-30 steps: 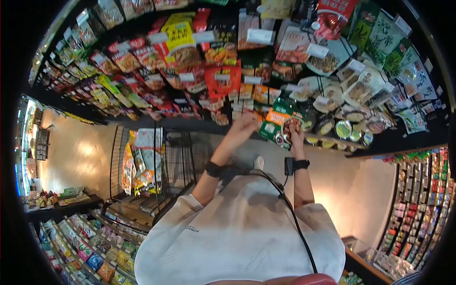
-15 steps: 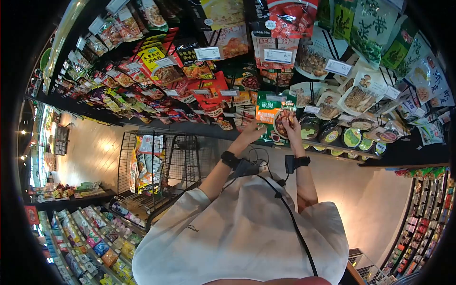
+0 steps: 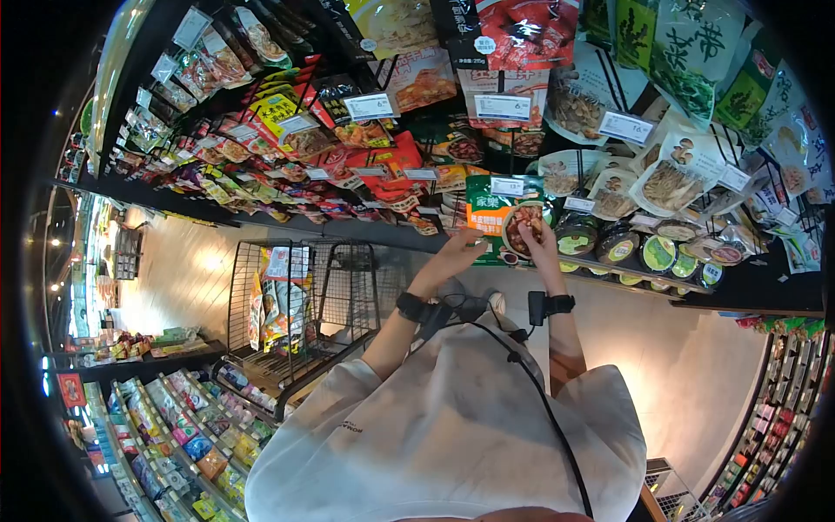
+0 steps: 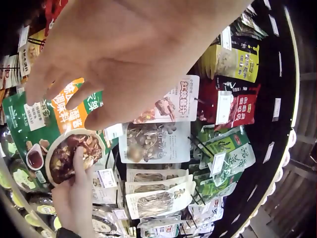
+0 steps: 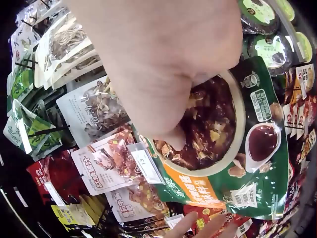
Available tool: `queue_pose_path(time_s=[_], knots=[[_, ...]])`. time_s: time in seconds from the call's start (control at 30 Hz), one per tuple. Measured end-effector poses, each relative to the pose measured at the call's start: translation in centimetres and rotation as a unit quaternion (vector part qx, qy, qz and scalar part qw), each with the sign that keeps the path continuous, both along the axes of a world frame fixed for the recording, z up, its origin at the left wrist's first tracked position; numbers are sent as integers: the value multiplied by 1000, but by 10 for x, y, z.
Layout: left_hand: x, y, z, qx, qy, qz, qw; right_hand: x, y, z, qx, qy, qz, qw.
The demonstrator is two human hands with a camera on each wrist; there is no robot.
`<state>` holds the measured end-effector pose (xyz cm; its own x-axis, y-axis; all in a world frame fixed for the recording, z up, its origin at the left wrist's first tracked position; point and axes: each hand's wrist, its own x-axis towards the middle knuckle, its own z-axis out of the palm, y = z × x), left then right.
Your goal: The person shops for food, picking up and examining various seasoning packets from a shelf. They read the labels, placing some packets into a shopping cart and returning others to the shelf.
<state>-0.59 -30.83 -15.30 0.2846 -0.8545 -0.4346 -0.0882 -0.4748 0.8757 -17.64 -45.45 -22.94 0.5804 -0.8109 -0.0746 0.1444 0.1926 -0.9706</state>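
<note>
In the head view, a green and orange seasoning pouch point(image 3: 487, 204) with a picture of a meat dish stands upright at the lower shelf display. My right hand point(image 3: 537, 250) grips its right side, the thumb lying across the pictured bowl. My left hand point(image 3: 448, 264) is at the pouch's lower left, fingers loosely extended. Seen from the left wrist, the left fingers point(image 4: 74, 94) overlap the pouch's printed front. A white price tag point(image 3: 507, 185) overlaps the pouch's top edge.
Hanging packets fill the rack; dried mushroom bags point(image 3: 665, 174) hang to the right. Round green-labelled tubs point(image 3: 648, 252) line the low shelf. A black wire cart point(image 3: 348, 287) with packets in it stands at left. A cable point(image 3: 544, 391) runs down my shirt.
The pouch has gone from tilted to upright and nearer the rack. My left hand, earlier raised and blurred beside the pouch, has come to its lower left. The right hand keeps its grip.
</note>
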Motion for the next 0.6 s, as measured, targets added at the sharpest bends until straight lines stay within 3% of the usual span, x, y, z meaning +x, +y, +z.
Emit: queue_pose_path(time_s=[0.27,0.6], knots=[[-5,5,-1,6,-13,14,1000,7,-13,-30,33,-3,-16,999],[-3,15,28,8,30,31,999,21,-18,-19,38,-18,-34,999]])
